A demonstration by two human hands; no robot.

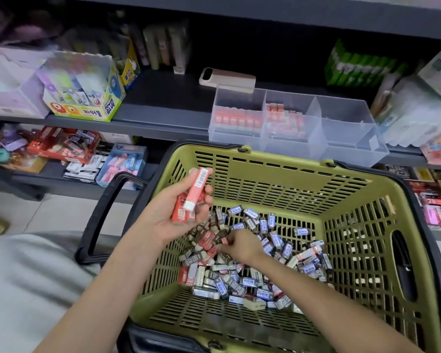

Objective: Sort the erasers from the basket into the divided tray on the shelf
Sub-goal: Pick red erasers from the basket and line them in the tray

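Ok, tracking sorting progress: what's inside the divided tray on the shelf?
In the divided tray, the left compartment holds a row of red erasers, the middle a looser red pile; the right looks empty. Frosted walls blur lower layers.

basket (285,179): you see matt olive plastic, slotted.
divided tray (346,115), behind the basket: clear smooth plastic.
erasers (229,284), inside the basket: glossy printed sleeves.
shelf (163,98), behind the basket: dark, matt.
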